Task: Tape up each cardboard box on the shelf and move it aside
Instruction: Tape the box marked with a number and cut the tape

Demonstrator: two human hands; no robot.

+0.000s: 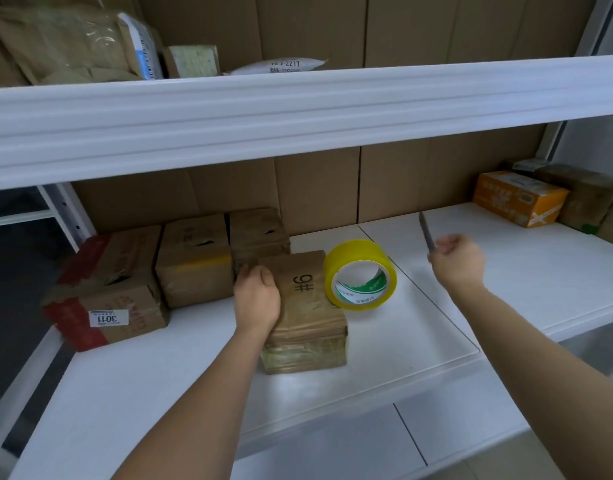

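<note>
left hand (257, 299) rests on the left top edge of the "9#" cardboard box (307, 306), fingers curled over its far left corner, gripping it. this box sits on the white shelf board (436, 306), near the front, wrapped in clear tape, its printed "9#" facing up. right hand (457, 259) is raised above the shelf, to the right of the yellow tape roll (360, 275), fingers curled round the handle of a slim utility knife (427, 233); blade points up and away. knife touches nothing else.

tape roll stands on its edge, just beside the right side of the "9#" box, looks like touching it near the far corner; white core with green print faces the camera.

behind and left of the "9#" box, three more cardboard boxes in a row against the cardboard back panel (319, 188): red-printed box with "3011" label (107, 296) leftmost, torn flap on top; middle brown box (194, 261) with yellowish tape band; rear taped box (258, 233), right behind the left hand, touching the "9#" box.

far right of the shelf: orange carton (518, 197) and a brown box (589, 195) beside it, well apart from the hands.

upper shelf beam (298, 112) crosses the view; above it padded brown mailers (62, 43) and a white parcel bag (281, 65).
</note>
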